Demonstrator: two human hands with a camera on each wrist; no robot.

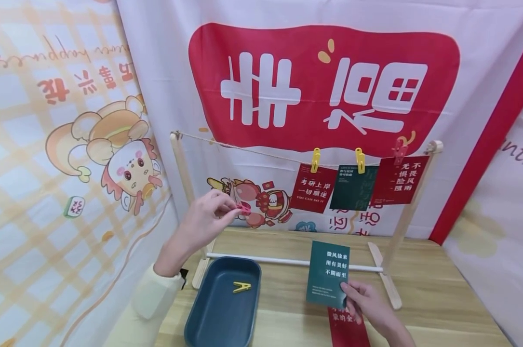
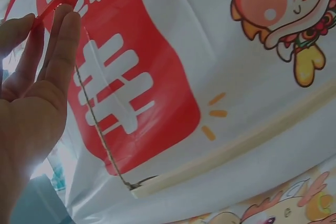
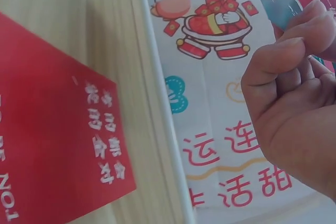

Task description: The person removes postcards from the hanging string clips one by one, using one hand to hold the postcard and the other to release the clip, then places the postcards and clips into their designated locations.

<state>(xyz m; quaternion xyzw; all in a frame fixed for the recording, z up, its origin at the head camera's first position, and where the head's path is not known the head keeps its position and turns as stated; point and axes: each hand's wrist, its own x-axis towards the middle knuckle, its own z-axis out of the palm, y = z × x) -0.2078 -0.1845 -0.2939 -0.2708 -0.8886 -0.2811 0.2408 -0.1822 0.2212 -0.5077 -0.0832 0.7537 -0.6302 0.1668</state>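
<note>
My left hand (image 1: 205, 219) pinches a red clothespin (image 1: 244, 208) between thumb and fingertips, below the string (image 1: 261, 155); the left wrist view also shows the clothespin (image 2: 59, 2). In my right hand (image 1: 369, 303), a green card (image 1: 328, 274) with white writing is held by its lower right corner, tilted up above the table. From the string's right half hang a red card (image 1: 313, 190), a dark green card (image 1: 352, 189) and another red card (image 1: 403, 180). Yellow clothespins (image 1: 315, 160) grip the first two, a red clothespin (image 1: 400, 152) the third.
A wooden frame (image 1: 184, 168) with a white lower bar (image 1: 283, 261) carries the string. At its left front sits a dark blue tray (image 1: 222, 323) with a yellow clothespin (image 1: 242, 287) inside. Another red card (image 1: 350, 332) lies on the table, partly under the held card. Printed cloth hangs behind.
</note>
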